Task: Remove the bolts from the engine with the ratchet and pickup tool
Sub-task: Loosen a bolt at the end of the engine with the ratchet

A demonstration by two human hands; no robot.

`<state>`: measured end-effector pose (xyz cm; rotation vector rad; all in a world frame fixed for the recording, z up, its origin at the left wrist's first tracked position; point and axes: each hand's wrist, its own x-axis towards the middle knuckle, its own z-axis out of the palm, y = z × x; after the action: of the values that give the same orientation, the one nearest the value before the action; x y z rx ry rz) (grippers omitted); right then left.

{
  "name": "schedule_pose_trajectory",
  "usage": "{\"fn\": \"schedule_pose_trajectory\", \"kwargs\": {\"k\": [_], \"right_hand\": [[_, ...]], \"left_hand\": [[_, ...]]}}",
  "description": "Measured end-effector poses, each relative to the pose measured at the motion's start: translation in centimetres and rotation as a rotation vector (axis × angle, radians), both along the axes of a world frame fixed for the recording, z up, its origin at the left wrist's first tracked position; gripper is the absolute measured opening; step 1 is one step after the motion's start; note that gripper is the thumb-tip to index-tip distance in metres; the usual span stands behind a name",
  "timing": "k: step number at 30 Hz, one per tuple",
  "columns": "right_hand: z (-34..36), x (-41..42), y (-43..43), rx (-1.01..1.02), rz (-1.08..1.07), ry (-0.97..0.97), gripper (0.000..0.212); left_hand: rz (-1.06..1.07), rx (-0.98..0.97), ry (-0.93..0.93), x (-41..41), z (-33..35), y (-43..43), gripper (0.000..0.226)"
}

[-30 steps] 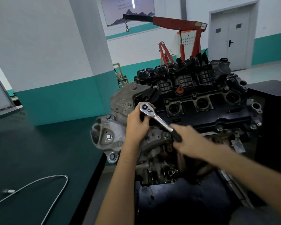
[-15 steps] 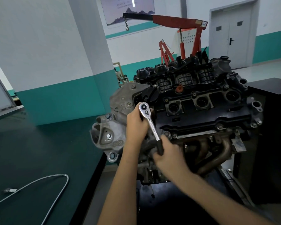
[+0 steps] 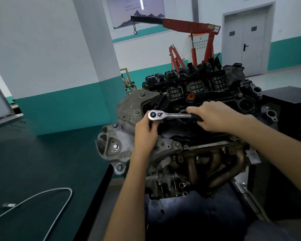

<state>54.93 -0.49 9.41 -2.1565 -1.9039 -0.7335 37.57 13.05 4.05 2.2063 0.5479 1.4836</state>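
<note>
The engine, black on top with grey castings on its left end, stands in front of me. A chrome ratchet lies level across its upper left corner, head to the left. My left hand grips the ratchet just under the head, hiding the socket and the bolt below. My right hand holds the black handle at the right end. The flexible pickup tool, a thin silver cable, lies in a loop on the dark table at lower left, untouched.
The dark green table runs along the left, its edge close to the engine's grey bracket. A rusty exhaust manifold sits low on the engine's front. A red engine crane and a grey door stand behind. A black cabinet is at right.
My right hand swung the ratchet handle down toward me, then back up and to the right until it lies level. My left hand stayed at the ratchet head.
</note>
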Motion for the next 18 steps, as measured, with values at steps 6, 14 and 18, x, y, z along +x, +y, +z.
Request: {"fn": "schedule_pose_trajectory", "kwargs": {"k": [6,14,18], "right_hand": [[-8.0,-7.4,-0.9,0.142,0.027,0.721,0.021],[-10.3,-11.3,0.9,0.197,0.170,1.011,0.027],[-5.6,-3.8,-1.0,-0.004,0.127,0.565,0.020]], "left_hand": [[0.087,-0.008,-0.009,0.3,-0.2,0.1,0.016],[-0.073,-0.029,-0.031,-0.3,0.0,0.1,0.016],[-0.158,0.001,0.056,-0.6,0.2,0.3,0.021]]}}
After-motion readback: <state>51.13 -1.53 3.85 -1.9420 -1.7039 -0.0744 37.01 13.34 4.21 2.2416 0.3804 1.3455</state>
